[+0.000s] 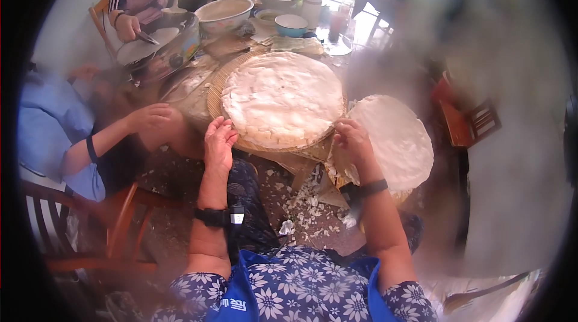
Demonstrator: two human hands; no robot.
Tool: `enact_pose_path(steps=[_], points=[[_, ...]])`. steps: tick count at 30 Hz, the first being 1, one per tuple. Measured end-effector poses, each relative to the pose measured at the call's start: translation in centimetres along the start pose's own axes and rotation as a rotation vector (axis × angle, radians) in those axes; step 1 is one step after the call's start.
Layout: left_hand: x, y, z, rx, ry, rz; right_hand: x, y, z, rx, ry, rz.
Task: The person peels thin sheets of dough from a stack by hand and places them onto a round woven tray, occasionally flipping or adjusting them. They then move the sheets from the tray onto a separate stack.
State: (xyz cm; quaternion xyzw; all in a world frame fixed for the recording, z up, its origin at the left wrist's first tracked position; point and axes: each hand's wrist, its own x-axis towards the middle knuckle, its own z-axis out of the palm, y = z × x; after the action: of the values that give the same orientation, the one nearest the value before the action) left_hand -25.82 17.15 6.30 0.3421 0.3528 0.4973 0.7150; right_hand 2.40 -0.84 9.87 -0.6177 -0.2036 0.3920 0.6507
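Observation:
A stack of thin, pale round sheets point(283, 96), like rice paper or dough, lies on a round woven tray point(215, 96) in front of me. At the stack's near left edge is my left hand point(220, 141), its fingers bent together on the rim of the top sheet. My right hand point(354, 140) pinches at the near right edge, thumb against fingers. The fingertips partly hide how much of the sheet is caught. A second pale round sheet point(394, 141) lies lower to the right, beyond my right wrist.
At left, another person's hand point(150, 116) hovers near the tray. Farther back, a co-worker's hand point(127, 27) holds a metal blade over a white surface. Bowls point(226, 12), a small blue bowl point(291, 25) and a bottle point(311, 9) stand behind. Pale scraps point(307, 210) litter the floor.

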Motion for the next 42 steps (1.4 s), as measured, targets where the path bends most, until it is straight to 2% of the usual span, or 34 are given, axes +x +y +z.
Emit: enact_pose_path(steps=[6, 7, 10, 13, 16, 23, 28, 31, 36, 39, 42], points=[[-0.3, 1.0, 1.1, -0.201, -0.025, -0.042, 2.0, 0.0, 0.9, 0.265, 0.102, 0.075], [-0.2, 1.0, 1.0, -0.217, -0.017, -0.045, 2.4, 0.0, 0.8, 0.288, 0.064, 0.057], [0.3, 0.5, 1.3, -0.233, -0.022, -0.075, 2.7, -0.8, 1.3, 0.285, 0.093, 0.063], [0.6, 0.4, 1.7, -0.194, -0.072, -0.131, 3.0, -2.4, 2.1, 0.115, 0.119, 0.102], [0.9, 0.6, 2.6, -0.125, -0.111, -0.14, 4.2, -2.8, 2.1, -0.06, 0.104, -0.006], [1.8, 0.2, 4.5, 0.039, -0.111, -0.167, 6.0, -2.7, 2.9, -0.101, 0.213, -0.265], [0.7, 0.4, 6.4, 0.043, -0.129, -0.067, 5.1, -3.8, 2.8, -0.011, 0.175, -0.408], [-1.2, 1.5, 8.6, 0.026, -0.226, -0.01, 3.2, -5.3, 1.0, -0.002, 0.191, -0.502], [-5.1, 2.1, 13.7, 0.15, -0.382, 0.103, -1.2, -6.5, -4.2, 0.222, 0.212, -0.487], [-7.3, 0.4, 17.9, 0.157, -0.483, 0.129, -4.2, -6.8, -7.7, 0.299, 0.328, -0.501], [-7.2, -3.2, 21.0, 0.223, -0.611, 0.09, -4.3, -4.6, -14.2, 0.317, 0.414, -0.541]])
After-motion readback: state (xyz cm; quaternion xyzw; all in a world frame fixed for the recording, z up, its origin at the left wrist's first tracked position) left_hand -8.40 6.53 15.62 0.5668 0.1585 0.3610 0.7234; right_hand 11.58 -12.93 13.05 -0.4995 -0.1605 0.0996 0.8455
